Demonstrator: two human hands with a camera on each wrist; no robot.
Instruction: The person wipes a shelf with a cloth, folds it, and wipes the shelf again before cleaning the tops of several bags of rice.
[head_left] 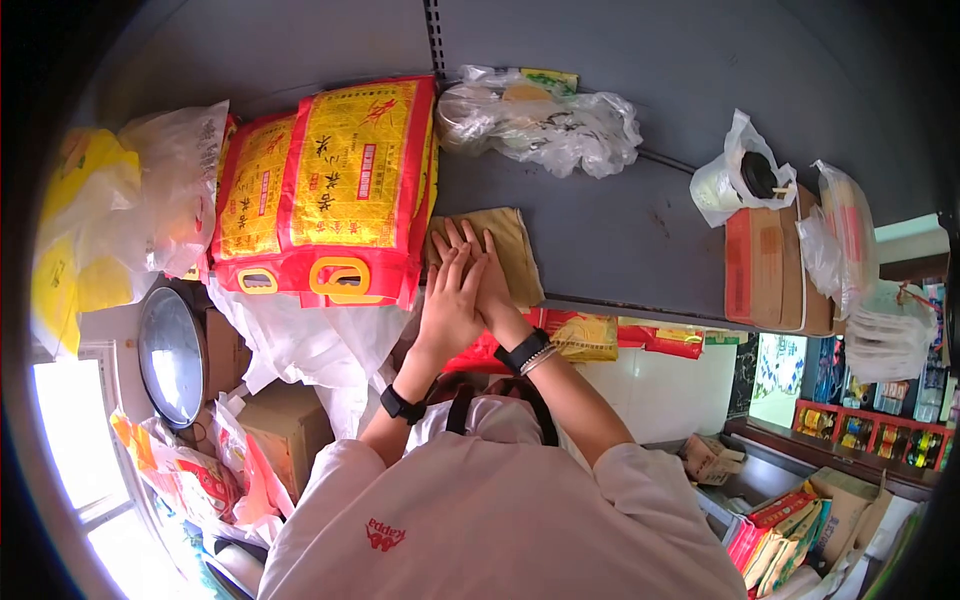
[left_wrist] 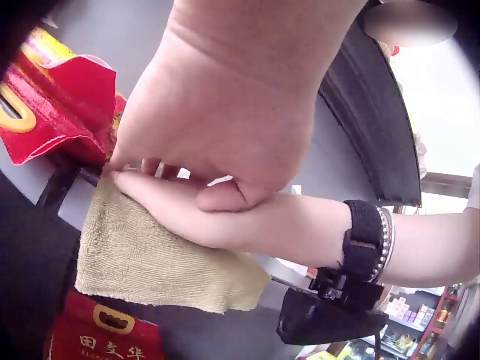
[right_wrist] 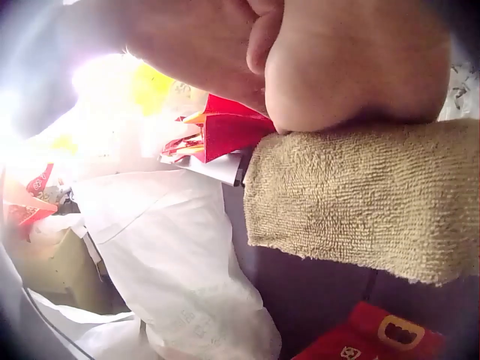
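We have both hands up on the grey shelf [head_left: 620, 230], stacked on the tan cloth [head_left: 515, 250]. The right hand [head_left: 492, 285] lies flat on the cloth with its fingers straight. The left hand [head_left: 450, 300] lies on top of it, also flat, so neither hand grips anything and both press down. The cloth sits at the front of the shelf, just beside the red and yellow sack [head_left: 330, 180], and both wrist views show its near edge hanging over the shelf lip. As we judge it, the work is wiping this stretch of shelf. To do it well, we want the pressure to come through the whole palm rather than the fingertips, so that the cloth moves with the hands instead of bunching under them. Short strokes along the shelf suit this spot, since the sack stands close on one side and a push that way would jam the cloth against it or nudge the sack. More of the cloth should sit on the shelf, because the overhanging part does no work and could drag the rest off the edge. The reach is overhead, so we should lean in from the shoulders and avoid stretching the wrists. Towards the back, the knotted plastic bag [head_left: 545, 120] lies well apart from the hands, and our strokes should stop short of it.
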